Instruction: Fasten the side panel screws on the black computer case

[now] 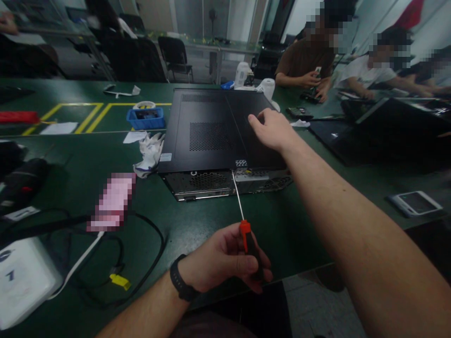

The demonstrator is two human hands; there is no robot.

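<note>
A black computer case (207, 108) lies flat on the green table with its rear panel facing me. My left hand (229, 260) is closed around the dark handle of a screwdriver (245, 230) with an orange collar. Its thin metal shaft runs up to the lower edge of the case's cover, where the tip meets the rear panel near the middle. On the right part of the cover rests my right hand (273, 129), at the side edge. The thumb lies on top, pointing away from the fingers, which are bent and partly hidden.
Left of the case are grey-white gloves (150, 152) and a blue bin (146, 118) of small parts. A pink pixelated item (116, 199), black cables (160, 227) and a white box (26, 281) lie nearer. Rightward are a phone-like device (416, 203) and co-workers.
</note>
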